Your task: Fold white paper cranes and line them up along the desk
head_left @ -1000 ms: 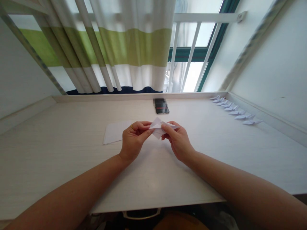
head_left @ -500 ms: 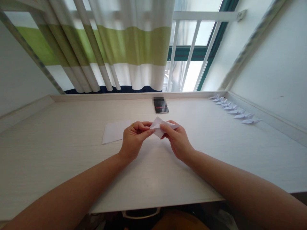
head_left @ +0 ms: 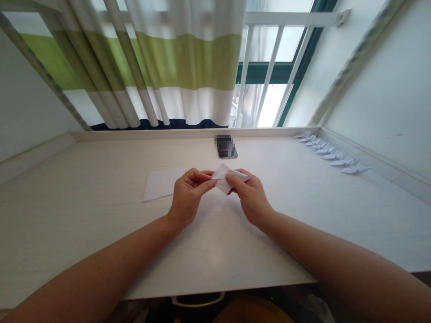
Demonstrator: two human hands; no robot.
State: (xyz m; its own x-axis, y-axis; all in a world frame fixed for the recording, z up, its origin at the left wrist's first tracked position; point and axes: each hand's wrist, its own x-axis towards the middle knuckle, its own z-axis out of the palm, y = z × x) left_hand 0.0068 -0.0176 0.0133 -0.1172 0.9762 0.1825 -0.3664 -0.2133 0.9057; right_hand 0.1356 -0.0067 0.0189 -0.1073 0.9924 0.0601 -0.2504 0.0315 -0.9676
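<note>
Between my two hands a small piece of folded white paper is held just above the table, with one pointed corner up and another down. My left hand pinches its left corner between thumb and fingers; a ring shows on one finger. My right hand grips the right side, thumb on top of the folds and fingers behind, partly hidden by the paper. Left of the paper, a stack of white sheets lies flat, its right end behind my left hand.
A dark phone lies beyond my hands near the back edge. Several folded white paper cranes stand in a row at the back right, along the wall. The pale table ends near my body; a curtain hangs behind it.
Both hands keep their grip on the folded paper, which has barely shifted. The whole view has moved very slightly.
</note>
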